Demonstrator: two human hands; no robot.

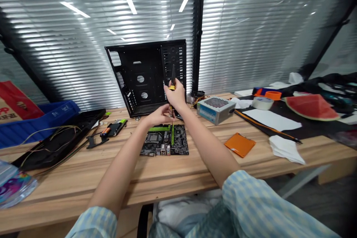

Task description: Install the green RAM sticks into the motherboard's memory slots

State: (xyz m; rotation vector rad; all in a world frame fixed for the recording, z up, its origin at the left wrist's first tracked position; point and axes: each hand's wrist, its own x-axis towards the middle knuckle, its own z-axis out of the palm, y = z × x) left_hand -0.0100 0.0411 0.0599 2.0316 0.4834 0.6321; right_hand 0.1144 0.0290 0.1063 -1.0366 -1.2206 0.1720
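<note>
My right hand (176, 91) is closed round a screwdriver (173, 76) with a black and yellow handle, its shaft pointing down. Just below and to the left, my left hand (160, 116) has its fingers pinched together beside the lower end of the shaft; what they grip is too small to make out. Both hands are over the back edge of a black motherboard (178, 139) with green slots, which lies flat on the wooden table (156, 178). Behind them an open black computer case (150, 57) stands upright.
A power supply (216, 108) and an orange flat case (240, 145) lie to the right, with tape (262, 103) and a watermelon-slice-shaped item (311, 107) beyond. On the left are a battery-holding device (113, 129), a black panel (61, 137) with wires and a blue bin (60, 113).
</note>
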